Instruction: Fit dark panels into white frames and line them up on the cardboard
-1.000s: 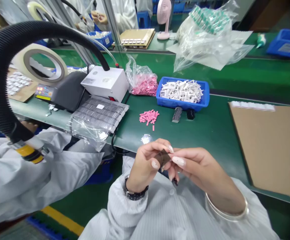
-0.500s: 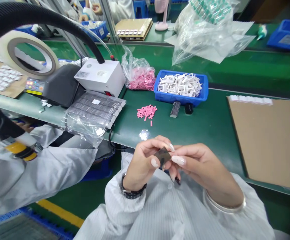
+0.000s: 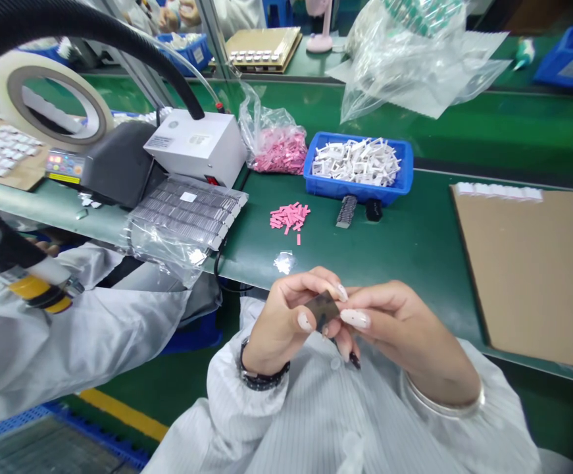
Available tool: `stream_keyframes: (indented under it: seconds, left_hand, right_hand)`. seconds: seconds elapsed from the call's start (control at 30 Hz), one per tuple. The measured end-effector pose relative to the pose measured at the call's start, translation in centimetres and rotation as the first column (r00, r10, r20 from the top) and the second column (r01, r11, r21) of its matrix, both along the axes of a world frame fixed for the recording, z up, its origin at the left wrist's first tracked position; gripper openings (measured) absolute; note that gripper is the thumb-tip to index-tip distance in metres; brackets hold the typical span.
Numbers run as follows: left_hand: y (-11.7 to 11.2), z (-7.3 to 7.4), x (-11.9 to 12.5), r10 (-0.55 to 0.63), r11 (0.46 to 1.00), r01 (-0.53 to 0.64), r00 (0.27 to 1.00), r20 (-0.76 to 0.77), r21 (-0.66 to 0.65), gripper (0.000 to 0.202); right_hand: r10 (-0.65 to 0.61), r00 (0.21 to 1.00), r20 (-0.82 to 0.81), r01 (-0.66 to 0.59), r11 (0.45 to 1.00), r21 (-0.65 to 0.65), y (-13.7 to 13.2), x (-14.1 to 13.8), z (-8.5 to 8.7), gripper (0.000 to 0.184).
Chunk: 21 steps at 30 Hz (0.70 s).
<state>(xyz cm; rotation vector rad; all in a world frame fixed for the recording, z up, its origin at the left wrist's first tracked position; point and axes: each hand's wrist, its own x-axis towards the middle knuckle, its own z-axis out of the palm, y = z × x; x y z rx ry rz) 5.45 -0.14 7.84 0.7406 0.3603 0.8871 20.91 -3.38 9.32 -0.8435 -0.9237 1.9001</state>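
Between the left hand (image 3: 281, 336) and the right hand (image 3: 404, 332), a small dark rectangular piece (image 3: 322, 311), tilted and pinched at its edges by the thumb and forefinger of each hand. Both grips firm, neither released, the other fingers (image 3: 345, 352) curled loosely below. Contact likely kept to the fingertips (image 3: 341, 293) because of the long nails and for fine control, with the piece's face left largely uncovered and held up off the bench.

Straight ahead of the fingers, a loose pile of pink strips (image 3: 290, 218) on the green workbench (image 3: 395, 250), probably spread flat for easy picking. Just beyond it, a blue plastic tray (image 3: 350, 192) of white parts (image 3: 356, 162), with a small dark stack (image 3: 347, 211) beside its front wall. Near the fingers, a small shiny scrap (image 3: 283, 262). Left of the fingers, grey trays in clear plastic (image 3: 185, 214); to the right, a cardboard sheet (image 3: 527, 276), set flat as a likely work surface.
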Motion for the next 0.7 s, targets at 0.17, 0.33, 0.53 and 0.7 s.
stream_keyframes:
  seconds: [0.17,0.33,0.53,0.7]
  left_hand:
    - [0.06,-0.01,0.07,0.033,0.999,-0.033,0.998,-0.047,-0.007,0.037]
    - [0.11,-0.13,0.01,0.009,1.000,-0.009,1.000,-0.023,0.005,0.036]
    - [0.29,-0.30,0.03,-0.005,1.000,0.005,1.000,-0.025,0.013,0.037]
    - [0.29,-0.39,0.05,-0.004,1.000,0.004,1.000,-0.018,-0.004,0.036]
  right_hand:
    - [-0.013,1.000,-0.014,0.013,1.000,-0.014,-0.09,-0.17,-0.04,0.017]
    - [-0.011,0.999,-0.032,0.010,1.000,-0.005,-0.02,-0.02,-0.10,0.017]
    - [-0.010,0.999,-0.033,0.009,1.000,-0.021,0.05,0.02,-0.14,0.016]
    - [-0.020,0.999,-0.038,0.018,0.999,-0.038,-0.02,-0.01,-0.22,0.016]
